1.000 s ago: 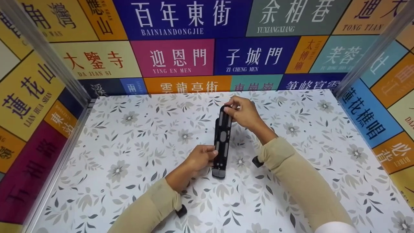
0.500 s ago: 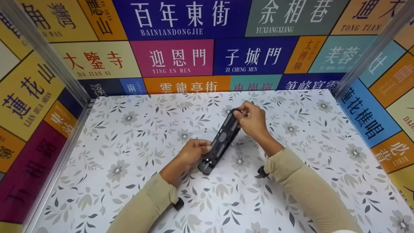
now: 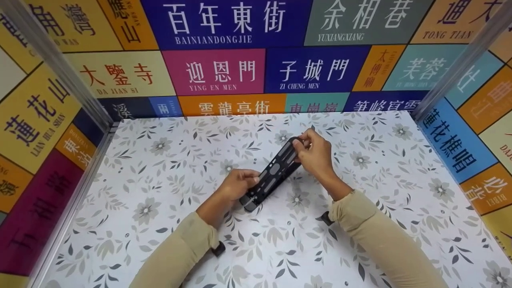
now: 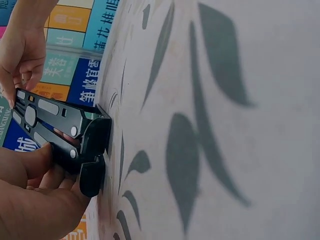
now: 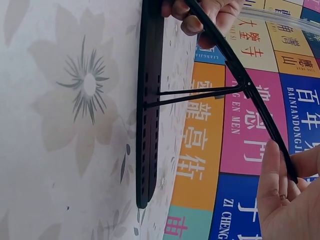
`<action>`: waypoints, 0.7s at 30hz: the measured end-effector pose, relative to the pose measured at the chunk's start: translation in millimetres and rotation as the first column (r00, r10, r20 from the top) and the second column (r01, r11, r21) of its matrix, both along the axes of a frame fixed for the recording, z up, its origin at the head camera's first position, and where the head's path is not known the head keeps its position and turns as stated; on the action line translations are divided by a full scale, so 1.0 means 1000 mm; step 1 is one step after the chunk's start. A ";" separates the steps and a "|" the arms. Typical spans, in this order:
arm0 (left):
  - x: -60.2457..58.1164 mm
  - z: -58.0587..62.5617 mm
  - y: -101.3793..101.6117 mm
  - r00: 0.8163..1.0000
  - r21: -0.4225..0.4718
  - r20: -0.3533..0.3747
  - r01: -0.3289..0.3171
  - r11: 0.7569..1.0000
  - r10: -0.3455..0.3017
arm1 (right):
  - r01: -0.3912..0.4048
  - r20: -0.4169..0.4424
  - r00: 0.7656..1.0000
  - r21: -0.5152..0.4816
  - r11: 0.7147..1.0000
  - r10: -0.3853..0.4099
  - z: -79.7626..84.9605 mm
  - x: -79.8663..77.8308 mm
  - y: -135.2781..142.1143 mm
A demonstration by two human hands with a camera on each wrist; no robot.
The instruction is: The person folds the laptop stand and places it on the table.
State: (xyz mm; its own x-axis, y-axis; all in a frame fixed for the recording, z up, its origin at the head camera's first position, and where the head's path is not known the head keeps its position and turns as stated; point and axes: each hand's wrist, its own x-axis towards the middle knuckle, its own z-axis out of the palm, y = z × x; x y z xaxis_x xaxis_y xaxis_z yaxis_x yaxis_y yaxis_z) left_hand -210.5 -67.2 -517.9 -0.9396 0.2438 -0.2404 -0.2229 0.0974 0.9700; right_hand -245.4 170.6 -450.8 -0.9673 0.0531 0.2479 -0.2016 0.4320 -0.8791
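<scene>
A black folding laptop stand (image 3: pixel 275 169) with grey pads lies diagonally in front of me in the head view. My left hand (image 3: pixel 236 185) holds its lower end, thumb on the top plate in the left wrist view, close to the two hooked lips (image 4: pixel 95 137). Its raised far end is pinched between thumb and fingers of my right hand (image 3: pixel 319 155). From the side, in the right wrist view, the slotted base bar (image 5: pixel 147 130) lies along the table, and thin struts (image 5: pixel 200 95) prop the tilted top plate (image 5: pixel 262 112) above it.
The stand is on a white table (image 3: pixel 160 240) covered in a grey leaf and flower print. Panels with coloured signs (image 3: pixel 216 72) wall it in at the back and both sides. Black straps (image 3: pixel 218 249) show at both sleeve cuffs.
The stand has turned clockwise from nearly straight up the view to a diagonal. My right hand has moved right and slightly nearer with its raised end; my left hand has shifted a little left.
</scene>
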 end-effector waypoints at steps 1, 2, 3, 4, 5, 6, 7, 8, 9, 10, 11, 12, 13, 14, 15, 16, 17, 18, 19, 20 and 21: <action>0.001 0.000 0.000 1.000 -0.008 -0.010 -0.003 1.000 0.003 | -0.005 0.004 1.000 -0.008 1.000 0.005 0.000 0.000 0.000; 0.002 0.001 0.001 1.000 -0.020 -0.024 -0.006 1.000 0.006 | -0.011 0.011 1.000 -0.018 1.000 0.011 0.000 -0.001 0.001; 0.003 0.002 0.001 0.999 -0.036 -0.038 -0.010 0.999 0.009 | -0.019 0.020 1.000 -0.030 0.999 0.020 0.001 -0.001 0.002; 0.005 0.004 0.001 0.998 -0.064 -0.059 -0.014 0.998 0.010 | -0.029 0.036 0.999 -0.046 0.999 0.031 0.001 -0.002 0.003; 0.007 0.006 0.001 0.997 -0.097 -0.075 -0.016 0.995 0.009 | -0.045 0.052 0.998 -0.053 0.998 0.048 0.001 -0.003 0.005; 0.009 0.008 0.000 0.995 -0.137 -0.100 -0.015 0.990 0.001 | -0.064 0.073 0.995 -0.064 0.996 0.069 0.002 -0.004 0.007; 0.012 0.011 -0.001 0.992 -0.183 -0.125 -0.010 0.983 -0.013 | -0.086 0.100 0.991 -0.078 0.993 0.094 0.002 -0.006 0.009; 0.015 0.013 -0.002 0.988 -0.237 -0.153 -0.003 0.972 -0.035 | -0.110 0.129 0.984 -0.096 0.989 0.122 0.002 -0.007 0.011; 0.019 0.016 -0.003 0.983 -0.291 -0.176 0.003 0.957 -0.057 | -0.135 0.158 0.975 -0.117 0.984 0.153 0.002 -0.009 0.014; 0.023 0.018 -0.005 0.975 -0.346 -0.205 0.009 0.938 -0.084 | -0.157 0.187 0.965 -0.146 0.977 0.183 0.002 -0.011 0.017; 0.028 0.019 -0.006 0.967 -0.401 -0.229 0.015 0.916 -0.116 | -0.175 0.212 0.955 -0.171 0.970 0.209 0.001 -0.012 0.020; 0.033 0.021 -0.007 0.955 -0.464 -0.255 0.015 0.885 -0.150 | -0.187 0.234 0.944 -0.197 0.962 0.231 -0.001 -0.014 0.022; 0.039 0.022 -0.008 0.942 -0.525 -0.279 0.011 0.851 -0.185 | -0.196 0.251 0.935 -0.218 0.956 0.249 -0.003 -0.016 0.025; 0.044 0.023 -0.009 0.932 -0.583 -0.293 0.004 0.812 -0.215 | -0.203 0.260 0.931 -0.219 0.954 0.258 -0.006 -0.018 0.028; 0.050 0.024 -0.009 0.922 -0.638 -0.304 -0.010 0.770 -0.240 | -0.212 0.267 0.928 -0.199 0.957 0.261 -0.010 -0.021 0.031; 0.055 0.024 -0.009 0.912 -0.690 -0.313 -0.027 0.724 -0.265 | -0.229 0.267 0.927 -0.148 0.962 0.262 -0.014 -0.024 0.035; 0.060 0.025 -0.008 0.905 -0.736 -0.317 -0.045 0.675 -0.286 | -0.260 0.258 0.928 -0.064 0.964 0.267 -0.019 -0.027 0.038; 0.064 0.026 -0.007 0.899 -0.775 -0.316 -0.062 0.628 -0.301 | -0.296 0.247 0.928 0.033 0.955 0.280 -0.024 -0.030 0.041; 0.069 0.028 -0.005 0.897 -0.806 -0.311 -0.075 0.587 -0.313 | -0.330 0.239 0.926 0.132 0.935 0.293 -0.029 -0.034 0.044; 0.072 0.028 -0.003 0.899 -0.832 -0.299 -0.082 0.548 -0.319 | -0.363 0.231 0.922 0.234 0.902 0.311 -0.033 -0.037 0.046; 0.075 0.029 -0.001 0.901 -0.853 -0.289 -0.089 0.515 -0.323 | -0.396 0.227 0.914 0.328 0.858 0.335 -0.037 -0.041 0.048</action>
State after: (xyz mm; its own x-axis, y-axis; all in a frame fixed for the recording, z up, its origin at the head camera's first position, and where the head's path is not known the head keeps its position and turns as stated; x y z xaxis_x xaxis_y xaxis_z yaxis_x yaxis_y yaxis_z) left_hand -135.0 -68.5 -489.0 -0.9703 0.2385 -0.0409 0.2024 0.8923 0.4035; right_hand -286.5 219.0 -487.9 -0.9265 -0.3755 0.0253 -0.2812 0.6458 -0.7098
